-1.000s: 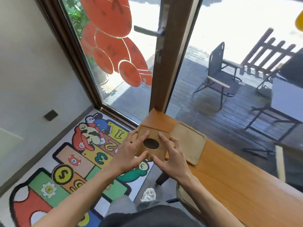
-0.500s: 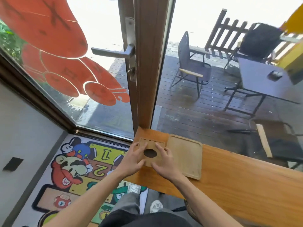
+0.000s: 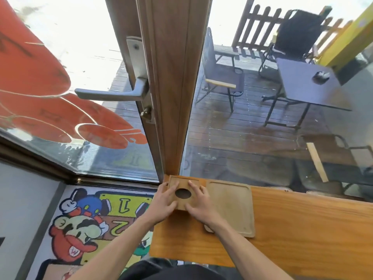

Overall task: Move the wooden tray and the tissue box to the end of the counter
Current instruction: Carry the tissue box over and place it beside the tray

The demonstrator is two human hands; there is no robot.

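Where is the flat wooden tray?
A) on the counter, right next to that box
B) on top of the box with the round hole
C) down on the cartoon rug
A: the wooden tray lies flat on the counter, beside the tissue box, which both hands hold.

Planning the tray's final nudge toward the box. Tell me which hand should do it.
Right. The right hand rests on the tissue box side bordering the wooden tray; the left hand sits on the box's far side.

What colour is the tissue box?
Light brown wood, with a dark oval opening; the tissue box shows in the head view.
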